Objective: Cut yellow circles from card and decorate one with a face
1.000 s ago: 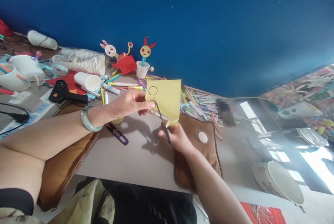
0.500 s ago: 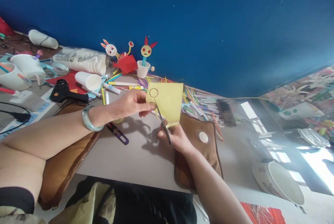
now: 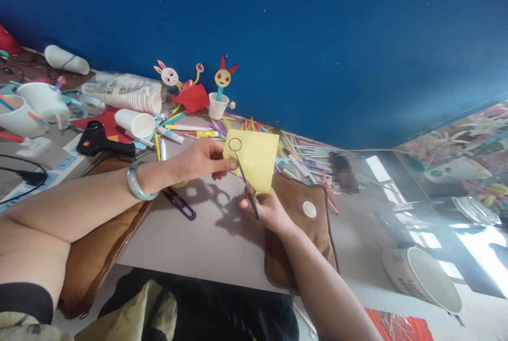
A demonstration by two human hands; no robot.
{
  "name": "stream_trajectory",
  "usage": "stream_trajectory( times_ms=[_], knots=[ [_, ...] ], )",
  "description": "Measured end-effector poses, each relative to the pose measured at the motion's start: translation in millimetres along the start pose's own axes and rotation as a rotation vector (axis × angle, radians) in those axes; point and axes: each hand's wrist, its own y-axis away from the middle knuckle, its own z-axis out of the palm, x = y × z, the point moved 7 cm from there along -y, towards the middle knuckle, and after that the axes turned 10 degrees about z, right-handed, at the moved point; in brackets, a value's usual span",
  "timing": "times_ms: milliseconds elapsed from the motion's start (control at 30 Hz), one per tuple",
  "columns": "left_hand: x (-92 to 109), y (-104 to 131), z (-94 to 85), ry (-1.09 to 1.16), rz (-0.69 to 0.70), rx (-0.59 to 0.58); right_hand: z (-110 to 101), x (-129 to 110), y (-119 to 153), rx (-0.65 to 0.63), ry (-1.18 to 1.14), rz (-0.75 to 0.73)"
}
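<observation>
Yellow square paper sheet (image 3: 262, 155): held up off the grey tabletop (image 3: 190, 253), its dark hand-drawn circle (image 3: 235, 144) turned toward you, likely to keep the outline in sight.
Left hand (image 3: 210, 158): your thumb and fingers pinch the sheet's left edge just below the circle, seemingly steadying paper beside the blades.
Right hand (image 3: 270, 211): your fingers grip the dark metal scissors (image 3: 248, 191), tips angled up toward the circle; how far the blades part, you cannot tell here.
Purple-framed snips (image 3: 178, 206): lying below your left wrist, apparently parked within reach.
Brown fabric pad (image 3: 307, 238): flat beneath your right forearm.
White paper cup (image 3: 217, 107): upright by the blue wall (image 3: 301, 39), bearing a red-eared figure (image 3: 222, 78).
</observation>
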Motion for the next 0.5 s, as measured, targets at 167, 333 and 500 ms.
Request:
stream_trajectory(
  times_ms=[167, 333, 500],
  knots=[
    [-1.7, 0.6, -1.2, 0.008, -0.006, 0.019, -1.8, -3.1, 0.5, 0.03, 0.05, -0.011],
    [-1.6, 0.7, -2.0, 0.011, -0.002, 0.015, -2.2, -3.9, 0.6, 0.029, 0.062, -0.025],
    [1.3, 0.6, -1.9, 0.01, -0.012, 0.017, -3.3, -2.2, 1.5, 0.035, 0.06, 0.003]
  ],
)
